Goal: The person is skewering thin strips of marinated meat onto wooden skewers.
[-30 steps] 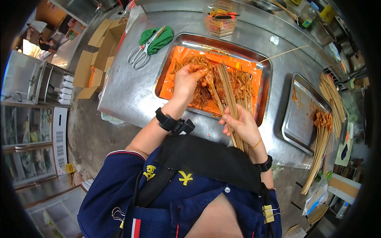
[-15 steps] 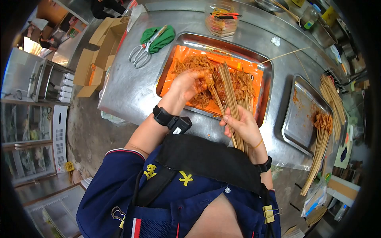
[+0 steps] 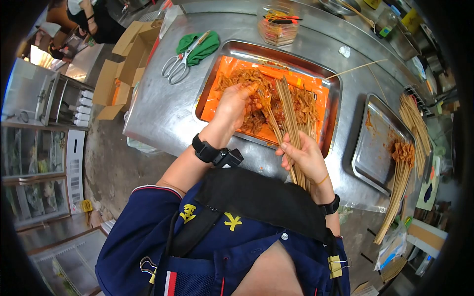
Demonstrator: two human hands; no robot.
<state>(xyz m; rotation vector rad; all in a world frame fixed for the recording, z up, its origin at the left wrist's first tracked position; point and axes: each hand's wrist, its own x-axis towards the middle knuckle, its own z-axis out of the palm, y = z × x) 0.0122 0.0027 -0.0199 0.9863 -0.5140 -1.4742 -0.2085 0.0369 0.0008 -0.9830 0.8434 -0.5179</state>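
My right hand (image 3: 303, 159) is closed around a bundle of bamboo skewers (image 3: 289, 111), their upper ends pointing away over the metal tray (image 3: 269, 46). Red sauce coats the fingers of my left hand (image 3: 234, 106), which are bent over a sauce-coated strip of food at the tip of a skewer. Beneath both hands, a pile of sauced food strips (image 3: 247, 77) lies on an orange plastic bag (image 3: 323, 91) inside the tray. Part of the pile is hidden by my left hand and the bundle.
Scissors (image 3: 181, 61) rest by a green cloth (image 3: 205, 48) at the left. A clear container (image 3: 278, 29) stands behind. On the right, a smaller tray (image 3: 369, 160) holds loaded skewers (image 3: 397, 185), with loose skewers (image 3: 414, 128) beyond. Another person (image 3: 101, 22) is at upper left.
My left hand has shifted slightly left, its fingers now bent closer to the food. My right hand keeps its hold on the skewers. The other person shows more at upper left.
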